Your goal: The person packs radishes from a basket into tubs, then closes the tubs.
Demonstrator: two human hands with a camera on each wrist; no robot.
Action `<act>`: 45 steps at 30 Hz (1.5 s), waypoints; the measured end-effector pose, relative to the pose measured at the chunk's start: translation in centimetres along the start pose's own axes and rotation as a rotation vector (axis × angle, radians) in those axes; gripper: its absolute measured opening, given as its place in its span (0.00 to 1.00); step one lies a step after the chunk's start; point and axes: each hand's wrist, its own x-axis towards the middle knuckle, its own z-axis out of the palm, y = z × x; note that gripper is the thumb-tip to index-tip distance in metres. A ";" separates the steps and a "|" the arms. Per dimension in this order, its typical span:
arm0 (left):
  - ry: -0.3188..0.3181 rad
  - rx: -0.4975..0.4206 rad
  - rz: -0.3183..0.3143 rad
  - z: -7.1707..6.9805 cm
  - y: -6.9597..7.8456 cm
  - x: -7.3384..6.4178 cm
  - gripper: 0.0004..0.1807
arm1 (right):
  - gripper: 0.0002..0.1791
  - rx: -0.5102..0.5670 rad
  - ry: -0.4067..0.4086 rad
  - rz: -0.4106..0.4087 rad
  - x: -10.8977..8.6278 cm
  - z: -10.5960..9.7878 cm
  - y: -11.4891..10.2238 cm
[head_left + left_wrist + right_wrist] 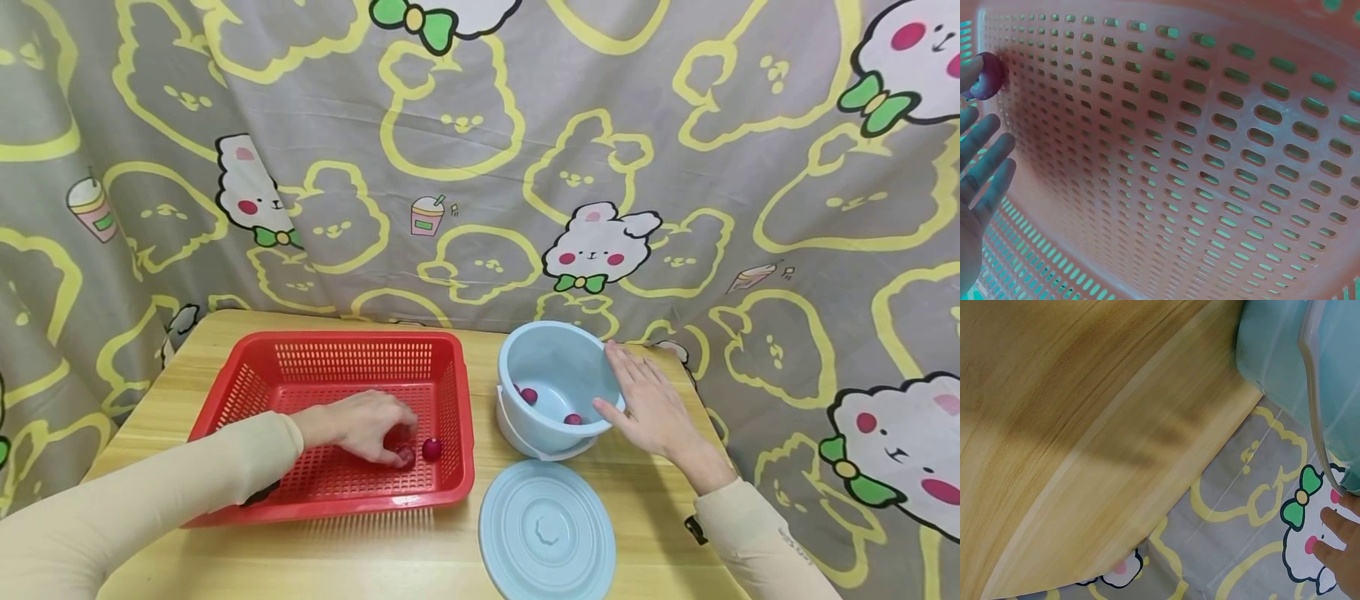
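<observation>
My left hand (pixel 372 427) reaches down into a red plastic basket (pixel 467 433), thumb and fingers spread apart around a small round dark-red fruit or vegetable (pixel 406 457). A second dark-red ball (pixel 432 449) lies just to its right. In the left wrist view, the thumb is at a dark-red ball (pixel 988 76) and the other fingers are spaced out. My right hand (pixel 651 406) rests against the right rim of a light-blue bucket (pixel 558 333), fingers straight, thumb over the opening. Inside the bucket lie several dark-red balls (pixel 573 419).
A round light-blue lid (pixel 547 529) lies in front of the bucket on the wooden table (pixel 420 550). The bucket's handle (pixel 517 433) hangs down its front. Behind the table hangs a grey patterned curtain (pixel 337 108).
</observation>
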 end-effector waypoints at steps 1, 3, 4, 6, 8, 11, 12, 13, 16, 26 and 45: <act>-0.005 -0.004 -0.002 0.1 0.0 0.0 0.16 | 0.51 0.002 0.001 0.000 0.0 0.0 0.0; -0.007 -0.006 0.003 0.2 0.0 0.0 0.16 | 0.51 0.003 0.008 -0.003 0.0 0.1 0.0; -0.006 -0.006 0.008 0.2 0.0 0.0 0.16 | 0.51 0.001 0.011 -0.004 0.0 0.1 0.0; -0.002 0.001 0.022 0.3 0.1 0.1 0.16 | 0.50 -0.001 0.018 -0.007 0.0 0.1 0.0; -0.001 0.005 0.034 0.4 0.2 0.2 0.16 | 0.50 -0.005 0.021 -0.009 0.0 0.1 0.0; -0.011 -0.005 0.032 0.4 0.3 0.3 0.15 | 0.50 -0.003 0.016 -0.010 0.1 0.1 -0.1; -0.015 -0.010 0.028 0.4 0.3 0.3 0.14 | 0.50 -0.004 0.014 -0.009 0.1 0.1 -0.1; -0.019 -0.014 0.024 0.4 0.3 0.3 0.14 | 0.50 -0.003 0.010 -0.008 0.1 0.1 -0.1; -0.025 -0.028 0.014 0.5 0.3 0.3 0.13 | 0.50 -0.004 0.011 -0.008 0.1 0.1 -0.1; -0.012 -0.045 0.002 0.2 0.2 0.3 0.10 | 0.51 -0.013 -0.008 -0.003 0.1 0.1 0.1; 0.157 -0.028 -0.008 -2.2 -0.4 0.9 0.10 | 0.51 -0.005 -0.002 0.000 0.0 0.1 0.2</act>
